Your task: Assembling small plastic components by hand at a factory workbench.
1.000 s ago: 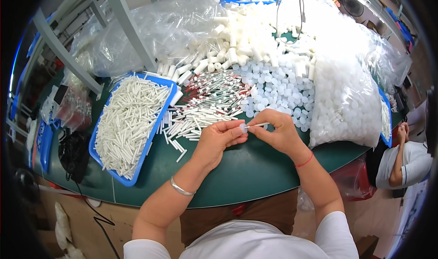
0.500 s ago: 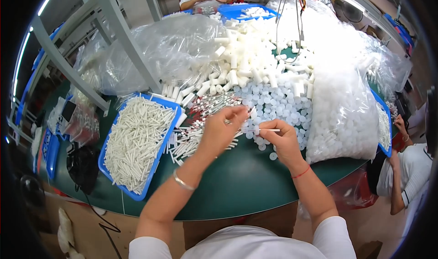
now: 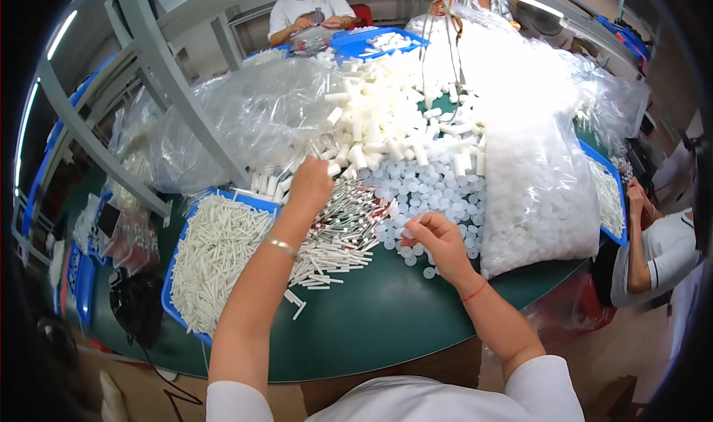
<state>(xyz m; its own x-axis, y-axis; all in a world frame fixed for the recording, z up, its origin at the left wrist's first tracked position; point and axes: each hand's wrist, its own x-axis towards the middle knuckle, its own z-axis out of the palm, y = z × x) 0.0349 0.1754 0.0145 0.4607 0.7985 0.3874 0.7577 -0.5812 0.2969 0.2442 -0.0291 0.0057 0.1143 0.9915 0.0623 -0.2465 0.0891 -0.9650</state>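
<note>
My left hand [image 3: 310, 188] reaches to the near left edge of a heap of thick white cylinders [image 3: 379, 102]. Its fingers are closed, with one short white cylinder [image 3: 333, 170] at the fingertips. Thumb and fingers of my right hand [image 3: 440, 247] pinch a small white piece [image 3: 408, 232], partly covered by the fingers, over the near edge of the loose translucent round caps [image 3: 438, 192]. Between my hands lies a pile of thin sticks with red and metallic parts [image 3: 349, 218], and nearer me are loose thin white tubes [image 3: 327, 258].
A blue tray [image 3: 172, 303] full of thin white tubes stands left on the green table [image 3: 386, 310]. A large clear bag [image 3: 542, 206] of caps is at the right. Grey metal posts [image 3: 174, 80] rise at the left. Other people [image 3: 316, 13] sit across and at the right.
My left hand has moved away from the right, left and farther out to the white cylinders. My right hand has shifted slightly; the thin white stick seen in it before no longer shows. The view has shifted.
</note>
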